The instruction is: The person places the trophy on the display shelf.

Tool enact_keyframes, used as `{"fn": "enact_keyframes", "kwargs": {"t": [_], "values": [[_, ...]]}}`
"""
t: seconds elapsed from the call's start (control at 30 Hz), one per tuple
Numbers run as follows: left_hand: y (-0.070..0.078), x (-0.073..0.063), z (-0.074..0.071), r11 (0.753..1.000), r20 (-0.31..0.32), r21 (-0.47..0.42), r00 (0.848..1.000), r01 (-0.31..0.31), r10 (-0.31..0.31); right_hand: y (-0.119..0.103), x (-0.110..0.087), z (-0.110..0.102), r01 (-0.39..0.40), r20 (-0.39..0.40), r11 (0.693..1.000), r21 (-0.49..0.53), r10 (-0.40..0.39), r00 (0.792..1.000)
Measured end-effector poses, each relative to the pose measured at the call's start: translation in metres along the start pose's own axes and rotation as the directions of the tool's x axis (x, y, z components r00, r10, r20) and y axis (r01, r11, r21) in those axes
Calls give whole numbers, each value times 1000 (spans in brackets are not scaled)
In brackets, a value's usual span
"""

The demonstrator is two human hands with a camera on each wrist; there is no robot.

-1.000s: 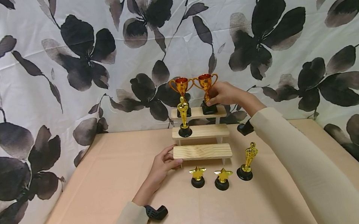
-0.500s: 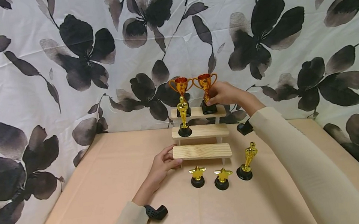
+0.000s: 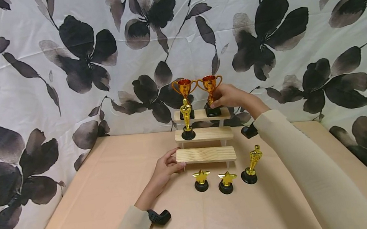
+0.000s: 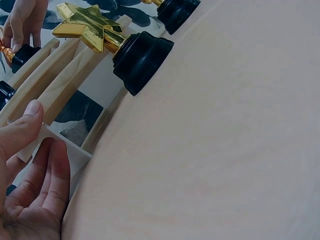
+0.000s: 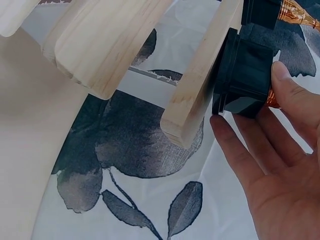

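Note:
My right hand (image 3: 233,96) grips an orange-gold trophy cup (image 3: 209,82) low on its stem. Its black base (image 5: 247,75) sits upright on the top step of a three-step wooden display stand (image 3: 206,155). To its left on that step is a matching trophy cup (image 3: 185,86), partly covered by a gold figure trophy (image 3: 186,114) on the middle step. My left hand (image 3: 163,173) holds the left end of the stand's lowest step, thumb at the wood and fingers by the white side support (image 4: 70,147).
Two gold star trophies, a left one (image 3: 200,180) and a right one (image 3: 226,182), stand on the table (image 3: 113,216) before the stand. Another gold figure trophy (image 3: 253,163) stands to their right. A floral cloth (image 3: 59,69) hangs behind the stand.

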State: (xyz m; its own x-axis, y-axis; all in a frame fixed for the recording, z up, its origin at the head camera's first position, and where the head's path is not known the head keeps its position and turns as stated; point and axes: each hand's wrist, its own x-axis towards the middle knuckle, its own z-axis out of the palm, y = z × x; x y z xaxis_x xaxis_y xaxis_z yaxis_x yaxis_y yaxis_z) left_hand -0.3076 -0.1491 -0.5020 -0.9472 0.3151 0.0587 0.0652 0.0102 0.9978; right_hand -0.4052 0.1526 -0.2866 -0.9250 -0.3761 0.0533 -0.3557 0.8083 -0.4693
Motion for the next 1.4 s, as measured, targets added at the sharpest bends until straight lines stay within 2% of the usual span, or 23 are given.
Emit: {"fn": "enact_keyframes", "kwargs": {"t": [0.77, 1.4], "values": [[1, -1, 1, 1000, -17, 16, 1000, 1, 0, 5, -2, 4, 19, -21, 998, 55, -18, 1000], [-1, 0, 0, 1000, -6, 5, 1000, -11, 11, 11, -3, 5, -4, -28, 996, 89, 6, 1000]]}}
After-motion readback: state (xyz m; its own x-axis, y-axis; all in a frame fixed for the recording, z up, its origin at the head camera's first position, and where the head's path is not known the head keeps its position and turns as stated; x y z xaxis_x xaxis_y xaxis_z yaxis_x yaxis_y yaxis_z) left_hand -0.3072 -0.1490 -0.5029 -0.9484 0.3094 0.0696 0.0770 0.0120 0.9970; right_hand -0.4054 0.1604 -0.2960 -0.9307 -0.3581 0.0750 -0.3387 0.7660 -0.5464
